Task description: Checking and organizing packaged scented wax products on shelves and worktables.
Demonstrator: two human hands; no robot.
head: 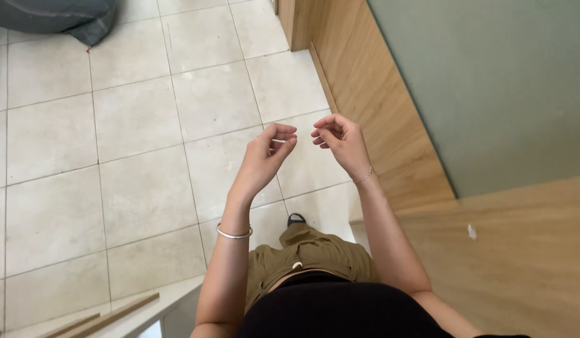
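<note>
- Looking down, I see my left hand (265,156) with fingers curled, pinching something tiny I cannot make out.
- My right hand (341,143) curls loosely, holding nothing, above the tile floor (133,125).

Floor (133,125) at 9 o'clock: pale stone-look tiles, matt, slightly mottled. Panel (365,106) at 1 o'clock & desk (521,263) at 4: light wood grain, smooth, satin. Wall (490,81): matt green paint. My L wrist bangle (235,234): shiny metal. Trousers (308,250): olive cloth, creased.
</note>
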